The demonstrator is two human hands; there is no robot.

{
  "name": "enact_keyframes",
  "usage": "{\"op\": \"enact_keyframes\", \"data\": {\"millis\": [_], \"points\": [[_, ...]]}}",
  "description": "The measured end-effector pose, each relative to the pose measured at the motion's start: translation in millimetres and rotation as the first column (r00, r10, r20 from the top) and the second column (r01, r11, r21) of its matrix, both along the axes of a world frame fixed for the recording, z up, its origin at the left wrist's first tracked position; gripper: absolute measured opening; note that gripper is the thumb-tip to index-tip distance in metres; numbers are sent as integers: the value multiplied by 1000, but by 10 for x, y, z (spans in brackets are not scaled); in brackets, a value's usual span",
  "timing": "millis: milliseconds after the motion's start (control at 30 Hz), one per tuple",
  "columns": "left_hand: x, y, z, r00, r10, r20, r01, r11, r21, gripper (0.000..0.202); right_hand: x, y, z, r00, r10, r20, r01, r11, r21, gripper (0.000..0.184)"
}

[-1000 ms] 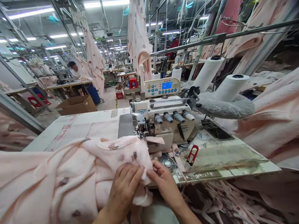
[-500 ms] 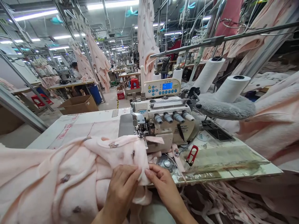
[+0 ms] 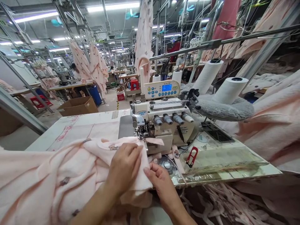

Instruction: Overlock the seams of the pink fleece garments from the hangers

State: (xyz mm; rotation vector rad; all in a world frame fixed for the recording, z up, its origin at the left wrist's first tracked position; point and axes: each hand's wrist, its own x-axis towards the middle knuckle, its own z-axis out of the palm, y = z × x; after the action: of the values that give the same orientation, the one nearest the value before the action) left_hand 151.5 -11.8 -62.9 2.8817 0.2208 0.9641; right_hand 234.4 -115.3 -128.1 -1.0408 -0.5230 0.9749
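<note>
At the front edge of the counter [image 3: 98,117], the pink fleece [image 3: 77,168] is lying bunched. Its leading edge is reaching up to the presser foot [image 3: 142,133] of the overlock machine [image 3: 164,125], while the bulk is spilling off the left side. From my end I am watching the left hand [image 3: 124,165] pressing down on top of the fold, fingertips pointing at the foot and sitting just short of it. The thumb is hidden, so I cannot tell whether that grip is clenched or only lying flat. The right hand [image 3: 159,181] is pinching the fleece's loose edge at the front, thumb on top, so its grip is grasping the cloth.

What is worrying me most is those left fingertips: they are resting so near the foot that any forward feed could be carrying them toward the needle and knife. I am also judging that the heavy mass hanging off the left could be dragging the seam edge sideways, so the layers could be slipping out of line. The thick pile is folding over itself by the foot, and an extra ply could be getting caught there.

Further right, the red snips [image 3: 192,156] are lying near the machine's base. Thread cones [image 3: 231,89] are standing toward the far right corner, and scrap strips [image 3: 222,200] are dangling below the front edge, where I judge a sleeve or the fleece could be snagging.
</note>
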Motion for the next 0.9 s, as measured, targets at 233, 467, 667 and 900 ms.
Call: {"op": "enact_keyframes", "data": {"millis": [233, 467, 667, 900], "points": [[238, 110, 34, 953, 213, -215, -172, 966, 192, 30, 24, -3, -41, 1000, -6, 0, 6, 1000, 3, 44], [27, 38, -63, 991, 41, -126, -27, 993, 111, 36, 55, 44, 22, 996, -80, -49, 83, 996, 42, 40], [-209, -139, -676, 969, 4, 246, -36, 991, 128, 32, 24, 31, 64, 994, -38, -107, 46, 996, 71, 35], [-193, -147, -469, 934, -43, 354, 7, 995, 100, 28, 63, -186, 105, 931, -134, 340, 141, 990, 4, 31]]}}
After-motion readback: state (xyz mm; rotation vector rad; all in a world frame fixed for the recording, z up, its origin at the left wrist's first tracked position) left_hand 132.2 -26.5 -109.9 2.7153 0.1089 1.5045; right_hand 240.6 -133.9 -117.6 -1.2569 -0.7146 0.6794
